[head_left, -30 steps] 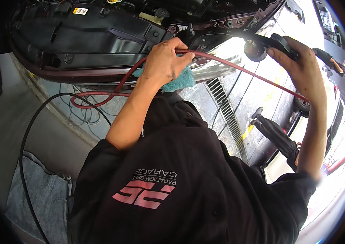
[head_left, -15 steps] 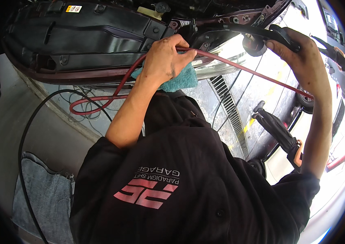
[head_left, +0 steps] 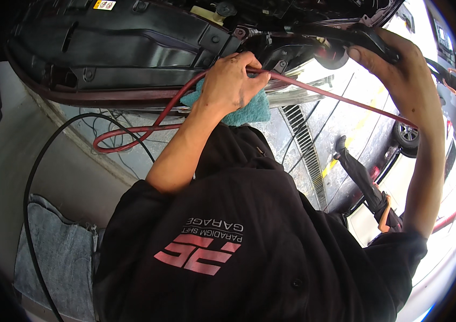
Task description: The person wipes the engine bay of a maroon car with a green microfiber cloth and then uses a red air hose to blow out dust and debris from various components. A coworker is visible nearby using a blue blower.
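While the left hand (head_left: 229, 83) pinches the red hose (head_left: 314, 88), the right hand (head_left: 402, 61) grips a black tool (head_left: 365, 40)

The step in hand looks like working that tool over the open engine bay (head_left: 281, 11), with the hose managed separately. My reading is that the next move calls for a steady right-hand aim, plus enough slack from the left for the tool to travel without dragging the hose against the maroon front edge (head_left: 104, 98).

The left forearm (head_left: 177, 158) slants up from the lower edge, elbow bent. Its thumb and fingers close around the hose just above a teal cloth (head_left: 252, 110) on the car's front. From there the hose runs taut to the right, passing out of sight at the right forearm (head_left: 426, 177); on the other side it drops into a loose loop.

The right arm reaches farther out, forearm nearly upright, hand turned inward. Its fingers wrap the tool, thumb along the near side; I cannot tell whether a trigger is pressed. The tool is held up at the bay's right end, a rounded dark cup (head_left: 333, 58) beneath it.
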Action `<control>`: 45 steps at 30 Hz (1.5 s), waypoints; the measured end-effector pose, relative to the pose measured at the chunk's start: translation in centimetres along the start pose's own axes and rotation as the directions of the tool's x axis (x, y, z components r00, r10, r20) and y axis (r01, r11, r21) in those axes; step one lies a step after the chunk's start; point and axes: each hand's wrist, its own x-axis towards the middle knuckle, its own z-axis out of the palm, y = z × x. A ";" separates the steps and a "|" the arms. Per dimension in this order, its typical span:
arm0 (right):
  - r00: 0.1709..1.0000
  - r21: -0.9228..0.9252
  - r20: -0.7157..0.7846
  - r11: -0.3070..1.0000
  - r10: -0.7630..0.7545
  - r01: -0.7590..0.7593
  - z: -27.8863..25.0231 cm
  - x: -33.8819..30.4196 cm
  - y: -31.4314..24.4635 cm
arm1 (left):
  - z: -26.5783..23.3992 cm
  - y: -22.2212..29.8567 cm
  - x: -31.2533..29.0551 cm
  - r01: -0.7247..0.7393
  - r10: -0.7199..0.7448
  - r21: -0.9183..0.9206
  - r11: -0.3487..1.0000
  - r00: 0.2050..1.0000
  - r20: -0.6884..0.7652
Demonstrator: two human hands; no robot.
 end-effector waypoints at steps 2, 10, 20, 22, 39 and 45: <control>0.999 -0.073 -0.026 0.997 -0.022 0.020 0.5 0.2 -0.1 | -0.3 0.3 0.1 0.039 -0.038 -0.002 0.999 0.999 0.029; 0.992 -0.146 -0.098 0.987 -0.075 0.060 0.6 0.0 -0.4 | -1.2 0.6 -0.9 -0.048 0.049 -0.053 0.997 0.999 0.022; 0.979 -0.251 0.100 0.956 0.179 -0.149 -6.3 -4.0 1.5 | -3.2 2.6 -5.7 -0.026 0.065 -0.241 0.970 0.985 0.157; 0.992 -0.150 0.065 0.984 0.105 -0.094 -5.8 -4.4 2.2 | -3.2 2.4 -5.6 -0.046 0.081 -0.243 0.969 0.987 0.136; 0.999 -0.194 -0.026 0.981 -0.033 0.027 -0.8 1.1 1.1 | -3.4 1.4 -5.7 -0.092 0.115 -0.244 0.966 0.990 0.081; 0.993 -0.178 -0.017 0.978 -0.113 0.108 1.2 2.6 0.0 | -3.6 1.3 -5.9 -0.089 0.106 -0.206 0.974 0.992 0.069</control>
